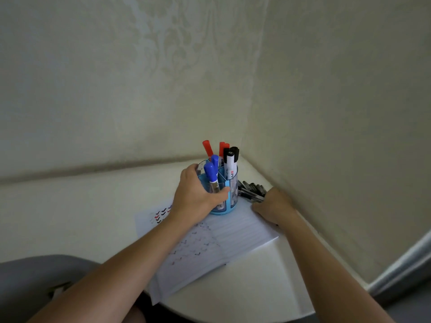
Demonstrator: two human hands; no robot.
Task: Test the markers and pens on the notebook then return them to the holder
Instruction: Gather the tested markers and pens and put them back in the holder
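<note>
Pale patterned walls met in a corner at upper right of the frame, with a white rounded table [70,206] pushed into it.

Item: holder [229,201], blue with clear walls, divided into compartments, standing at frame centre on the far edge of the notebook [233,243]. Contents: two blue-capped markers [211,171] in the near-left compartment, red-capped markers [207,146] and black-capped markers [231,159] behind and to the right.

Item: notebook, open and lined, covered in red, blue and black test ticks, one corner overhanging the table edge at lower centre.

Item: pens [251,191], dark, a loose pile lying on the table just right of the holder, against the wall.

My left hand [196,194] was wrapped around the holder's near-left side, thumb across the front. My right hand [272,206] rested knuckles-up at the pile's near end; I could not tell whether its fingers had closed on a pen.

Risks, as I judged them: the holder stood tall and top-heavy on paper, so a careless pull by my left hand might tip it and spill the markers. Loose pens could roll off toward the corner or be scattered by my right hand. Crowded compartments and upright caps stood in the way of any pen going in cleanly.

Other: a grey shape at lower left, unidentified.
</note>
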